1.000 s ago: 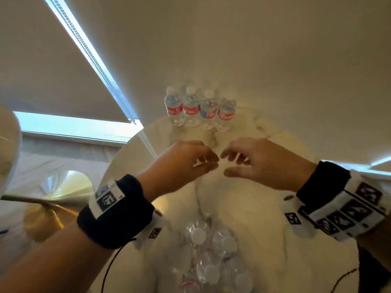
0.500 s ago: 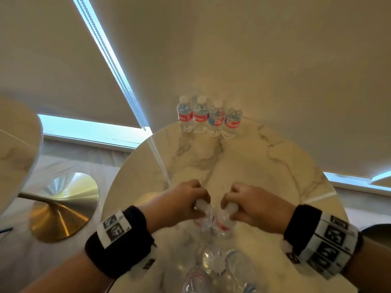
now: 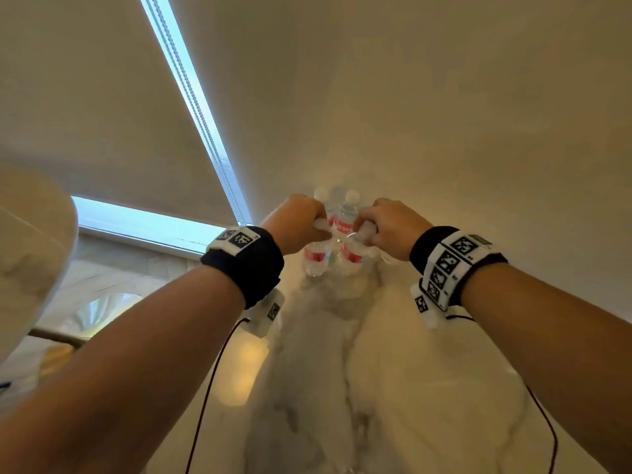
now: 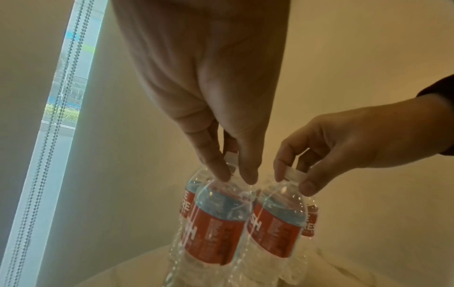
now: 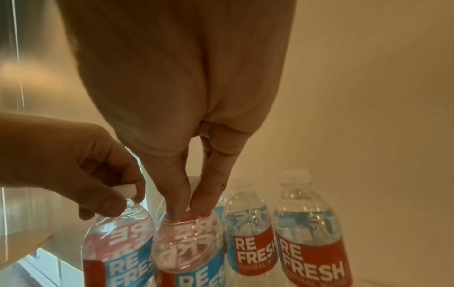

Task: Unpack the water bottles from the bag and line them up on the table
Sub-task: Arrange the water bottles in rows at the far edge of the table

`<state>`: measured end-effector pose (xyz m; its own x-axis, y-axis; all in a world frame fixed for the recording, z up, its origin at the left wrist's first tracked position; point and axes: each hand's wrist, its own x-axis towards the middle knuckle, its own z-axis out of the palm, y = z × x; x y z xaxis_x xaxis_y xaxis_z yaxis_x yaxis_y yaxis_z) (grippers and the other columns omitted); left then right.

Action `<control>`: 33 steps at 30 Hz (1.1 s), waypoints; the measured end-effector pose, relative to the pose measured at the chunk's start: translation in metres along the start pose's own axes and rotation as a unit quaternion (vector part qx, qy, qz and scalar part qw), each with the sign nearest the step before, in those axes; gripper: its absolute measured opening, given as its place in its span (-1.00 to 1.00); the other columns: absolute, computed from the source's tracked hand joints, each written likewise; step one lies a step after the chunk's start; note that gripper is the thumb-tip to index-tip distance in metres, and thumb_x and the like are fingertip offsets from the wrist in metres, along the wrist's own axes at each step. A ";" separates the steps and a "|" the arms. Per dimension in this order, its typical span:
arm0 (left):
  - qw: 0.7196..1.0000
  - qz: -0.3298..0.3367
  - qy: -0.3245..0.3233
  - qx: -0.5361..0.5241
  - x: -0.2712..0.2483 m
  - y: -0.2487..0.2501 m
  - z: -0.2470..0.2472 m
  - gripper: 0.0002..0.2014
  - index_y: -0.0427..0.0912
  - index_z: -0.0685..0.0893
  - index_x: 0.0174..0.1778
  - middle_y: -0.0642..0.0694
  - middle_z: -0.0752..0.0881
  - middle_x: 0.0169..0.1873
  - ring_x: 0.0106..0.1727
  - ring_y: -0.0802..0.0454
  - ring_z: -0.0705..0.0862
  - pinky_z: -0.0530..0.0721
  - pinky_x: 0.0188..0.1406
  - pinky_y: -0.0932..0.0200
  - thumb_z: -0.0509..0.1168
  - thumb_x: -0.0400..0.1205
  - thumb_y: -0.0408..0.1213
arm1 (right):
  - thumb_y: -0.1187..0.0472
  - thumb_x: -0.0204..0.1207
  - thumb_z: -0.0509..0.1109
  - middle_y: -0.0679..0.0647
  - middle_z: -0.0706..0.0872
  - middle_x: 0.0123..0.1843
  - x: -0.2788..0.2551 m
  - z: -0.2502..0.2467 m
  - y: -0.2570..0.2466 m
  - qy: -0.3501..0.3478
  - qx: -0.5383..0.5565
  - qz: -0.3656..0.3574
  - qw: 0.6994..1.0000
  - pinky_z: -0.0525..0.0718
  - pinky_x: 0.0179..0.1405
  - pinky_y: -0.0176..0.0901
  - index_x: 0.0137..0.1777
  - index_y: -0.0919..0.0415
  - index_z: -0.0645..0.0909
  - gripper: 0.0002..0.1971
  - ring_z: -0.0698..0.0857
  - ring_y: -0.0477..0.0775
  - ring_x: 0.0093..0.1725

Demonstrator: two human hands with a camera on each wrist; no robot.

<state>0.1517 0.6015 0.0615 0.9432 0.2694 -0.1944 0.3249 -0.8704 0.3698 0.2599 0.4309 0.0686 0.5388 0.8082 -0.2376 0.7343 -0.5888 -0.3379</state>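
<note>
In the head view my left hand [image 3: 319, 228] pinches the white cap of a clear water bottle [image 3: 316, 256] with a red label. My right hand [image 3: 364, 231] pinches the cap of a second bottle [image 3: 354, 255] right beside it. Both bottles hang upright at the far end of the marble table [image 3: 410, 371], just in front of the row of standing bottles [image 3: 346, 217]. Whether their bases touch the table I cannot tell. The left wrist view shows my left hand [image 4: 236, 176] on its bottle [image 4: 216, 223]. The right wrist view shows my right hand [image 5: 189, 209] on its bottle [image 5: 186, 244], with two standing bottles [image 5: 309, 242] to the right. The bag is out of view.
A roller blind with a bead chain [image 3: 201, 114] hangs behind the table's far edge. Another round table [image 3: 27, 251] with a gold base [image 3: 102, 309] stands to the left. Thin cables [image 3: 208, 381] run from my wristbands over the table.
Each hand took one bottle by its cap from the pack near me and carried it forward to the far row. My head has tilted up, so the pack has left the view.
</note>
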 end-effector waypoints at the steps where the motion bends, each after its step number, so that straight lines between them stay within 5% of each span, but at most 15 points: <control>1: 1.000 -0.012 0.008 -0.012 0.004 -0.001 0.001 -0.69 -0.34 0.81 0.18 -0.14 0.68 -0.07 0.02 -0.17 0.68 0.52 -0.01 0.09 0.50 0.71 -0.13 | 0.25 0.53 0.45 0.07 0.50 0.01 0.007 0.000 -0.001 -0.002 -0.004 -0.006 1.000 0.47 0.00 -0.14 0.21 0.05 0.72 -0.74 0.63 0.24 0.12; 5: 0.997 -0.046 0.043 -0.049 0.014 -0.004 0.005 -0.71 -0.36 0.83 0.10 -0.31 0.86 0.00 0.05 -0.25 0.79 0.71 0.06 -0.05 0.51 0.70 -0.15 | 0.33 0.50 0.46 0.13 0.58 0.19 0.026 0.005 -0.004 -0.014 -0.012 -0.054 0.998 0.43 -0.01 -0.22 0.19 0.09 0.74 -0.72 0.64 0.21 0.14; 13: 0.986 -0.090 0.083 -0.111 0.012 -0.008 0.018 -0.67 -0.38 0.79 0.13 -0.16 0.64 -0.08 -0.07 -0.08 0.57 0.43 -0.34 0.22 0.52 0.71 -0.12 | 0.44 0.46 0.41 0.07 0.57 0.21 0.033 0.018 -0.005 -0.020 -0.049 -0.092 0.994 0.43 -0.09 -0.17 0.06 0.01 0.73 -0.68 0.66 0.20 0.11; 17: 0.991 -0.096 0.056 -0.079 0.002 -0.010 0.014 -0.48 -0.31 0.74 0.31 -0.24 0.64 0.11 0.06 -0.18 0.64 0.54 -0.05 0.16 0.55 0.65 0.07 | 0.28 0.48 0.49 0.05 0.47 0.30 0.009 0.014 -0.010 -0.009 0.017 -0.059 0.998 0.65 0.04 -0.10 0.30 -0.10 0.62 -0.58 0.67 0.12 0.07; 21: 0.993 -0.072 0.084 -0.034 -0.036 -0.010 0.016 -0.33 -0.18 0.52 0.67 -0.26 0.56 0.53 0.57 -0.26 0.54 0.63 0.52 -0.14 0.49 0.71 0.07 | 0.11 0.55 0.46 -0.03 0.47 0.27 -0.054 0.008 -0.015 0.032 0.071 -0.053 0.996 0.56 0.16 -0.17 0.35 -0.08 0.58 -0.63 0.57 -0.04 0.14; 24: 0.993 -0.022 0.108 -0.036 -0.086 0.001 0.024 -0.43 -0.13 0.59 0.63 -0.21 0.61 0.48 0.53 -0.22 0.59 0.65 0.55 -0.14 0.46 0.74 0.04 | 0.06 0.58 0.43 -0.11 0.54 0.16 -0.120 0.012 -0.019 -0.016 0.075 -0.053 0.996 0.58 0.13 -0.17 0.29 -0.05 0.63 -0.71 0.60 -0.05 0.15; 29: 0.993 0.066 -0.008 -0.093 -0.185 0.040 0.056 -0.64 -0.05 0.76 0.42 -0.07 0.72 0.28 0.13 0.11 0.65 0.73 0.22 0.20 0.44 0.75 0.00 | -0.02 0.58 0.43 -0.17 0.64 0.06 -0.227 0.036 -0.031 -0.130 0.096 -0.058 0.985 0.64 0.02 -0.27 0.22 -0.09 0.67 -0.76 0.65 -0.19 0.00; 31: 0.987 0.098 -0.075 -0.099 -0.223 0.056 0.070 -0.67 0.01 0.79 0.37 0.00 0.76 0.21 0.07 0.17 0.68 0.60 0.05 0.48 0.44 0.74 0.03 | -0.09 0.56 0.43 -0.19 0.63 0.06 -0.261 0.051 -0.031 -0.157 0.093 -0.057 0.982 0.67 0.03 -0.23 0.22 -0.15 0.65 -0.74 0.65 -0.19 0.00; 33: 0.976 0.129 -0.127 -0.123 -0.254 0.068 0.082 -0.64 0.08 0.81 0.34 0.05 0.78 0.18 0.09 0.20 0.72 0.63 0.07 0.50 0.46 0.69 0.12 | -0.19 0.51 0.43 -0.21 0.61 0.08 -0.287 0.065 -0.028 -0.180 0.090 -0.056 0.978 0.70 0.06 -0.16 0.23 -0.21 0.62 -0.69 0.66 -0.18 0.01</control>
<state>-0.0716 0.4400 0.0614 0.9580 -0.0834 -0.2744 0.1160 -0.7622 0.6369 0.0580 0.2158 0.0869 0.2558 0.8365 -0.4846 0.6783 -0.5125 -0.5266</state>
